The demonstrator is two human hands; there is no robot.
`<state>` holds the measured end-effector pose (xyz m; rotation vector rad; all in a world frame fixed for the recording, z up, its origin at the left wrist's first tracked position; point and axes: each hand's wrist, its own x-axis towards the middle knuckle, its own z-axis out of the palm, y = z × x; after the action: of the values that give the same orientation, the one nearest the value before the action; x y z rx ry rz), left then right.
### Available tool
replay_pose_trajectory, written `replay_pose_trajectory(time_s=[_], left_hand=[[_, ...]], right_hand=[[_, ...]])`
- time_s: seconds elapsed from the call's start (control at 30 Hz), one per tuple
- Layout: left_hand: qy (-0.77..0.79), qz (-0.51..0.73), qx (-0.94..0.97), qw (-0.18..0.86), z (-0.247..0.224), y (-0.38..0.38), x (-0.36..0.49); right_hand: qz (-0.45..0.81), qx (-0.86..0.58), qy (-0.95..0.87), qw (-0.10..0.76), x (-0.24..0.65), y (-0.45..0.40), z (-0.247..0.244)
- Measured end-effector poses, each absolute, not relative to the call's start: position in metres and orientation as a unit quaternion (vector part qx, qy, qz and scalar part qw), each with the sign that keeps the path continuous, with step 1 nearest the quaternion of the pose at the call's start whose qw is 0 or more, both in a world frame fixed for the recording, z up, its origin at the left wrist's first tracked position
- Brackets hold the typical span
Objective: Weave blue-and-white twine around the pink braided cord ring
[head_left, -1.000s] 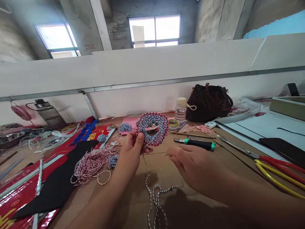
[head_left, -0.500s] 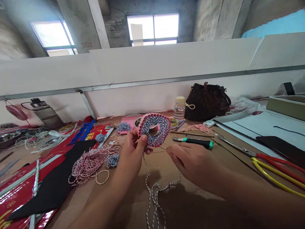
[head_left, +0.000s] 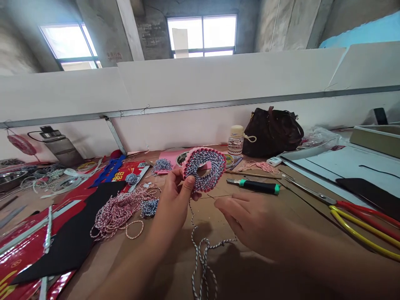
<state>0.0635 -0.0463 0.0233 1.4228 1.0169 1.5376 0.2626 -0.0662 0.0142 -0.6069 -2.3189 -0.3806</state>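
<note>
A braided ring of blue, white and pink cord (head_left: 216,171) is held up at the middle, with my left hand (head_left: 178,193) closed on its lower left side. To its lower right, my right hand (head_left: 242,210) is closed, its fingertips pinched near a thin dark tip just below the ring; what they hold is too small to name. A black-and-white cord (head_left: 203,258) hangs from beneath the ring and lies in loops on the brown board, one strand running up to my right hand.
Behind my right hand lies a green-black cutter (head_left: 259,186). Scissors (head_left: 328,200) with red and yellow handles are at right. Pink cord (head_left: 115,214) is heaped at left. A jar (head_left: 236,141) and dark bag (head_left: 271,131) stand at the back.
My right hand has shifted slightly left and down, its fingertips lower beneath the ring. The ring has moved slightly right in my left hand.
</note>
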Motion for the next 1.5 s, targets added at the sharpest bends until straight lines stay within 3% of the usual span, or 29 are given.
replay_pose_trajectory(time_s=[0.2,0.37,0.7,1.0,1.13,1.27,1.5], left_hand=[[0.386,0.607,0.564,0.406,0.023,-0.047,0.066],[0.391,0.598,0.562,0.416,0.022,-0.051,0.07],[0.378,0.594,0.523,0.48,0.021,-0.048,0.069],[0.381,0.589,0.49,0.518,0.027,-0.049,0.066],[0.356,0.617,0.468,0.522,0.027,-0.046,0.063],[0.351,0.588,0.493,0.536,0.025,-0.045,0.064],[0.346,0.56,0.524,0.54,0.023,-0.044,0.065]], right_hand=[[-0.174,-0.254,-0.886,0.347,0.266,-0.063,0.011],[-0.173,-0.274,-0.899,0.296,0.264,-0.056,0.008],[0.075,-0.288,-0.91,0.288,0.258,-0.073,0.031],[0.104,-0.331,-0.839,0.419,0.262,-0.047,0.005],[0.367,-0.373,-0.712,0.468,0.26,-0.034,0.003],[0.657,-0.306,-0.558,0.403,0.252,-0.031,0.005],[0.726,-0.281,-0.484,0.401,0.251,-0.036,0.008]])
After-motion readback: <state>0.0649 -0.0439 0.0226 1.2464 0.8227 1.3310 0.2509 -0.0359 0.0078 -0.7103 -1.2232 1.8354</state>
